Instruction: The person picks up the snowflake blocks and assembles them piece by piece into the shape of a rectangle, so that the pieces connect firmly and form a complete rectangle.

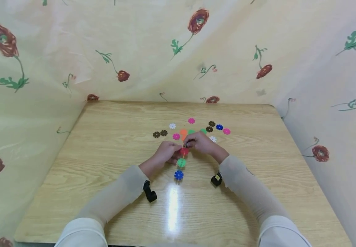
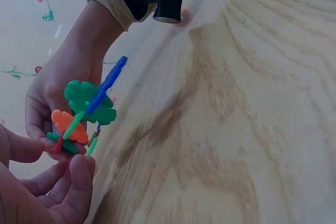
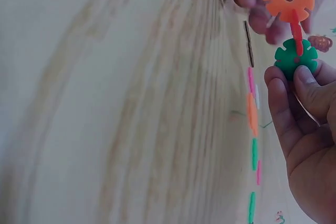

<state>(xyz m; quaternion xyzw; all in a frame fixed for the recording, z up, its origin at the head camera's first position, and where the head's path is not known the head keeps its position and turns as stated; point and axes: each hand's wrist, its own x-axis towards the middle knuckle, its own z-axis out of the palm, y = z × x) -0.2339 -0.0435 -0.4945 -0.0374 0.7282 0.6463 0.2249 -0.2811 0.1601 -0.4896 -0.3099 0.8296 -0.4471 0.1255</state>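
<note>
Now two hands meet over a chain (image 1: 181, 162) of discs in the middle of the head view, its blue disc (image 1: 179, 175) lowest in the frame; the right hand (image 1: 203, 142) pinches the dark green disc (image 3: 286, 61), upper right in the right wrist view, its digits nearly closed; the left hand (image 1: 165, 153) is half-curled and parted near the red disc (image 3: 295, 31) and orange disc (image 3: 302, 1), no firm hold showing; good joining likely calls for bracing the red disc near its edge and pressing squarely; twisting could loosen the rest; loose discs (image 1: 176, 136) lie upper centre.
</note>
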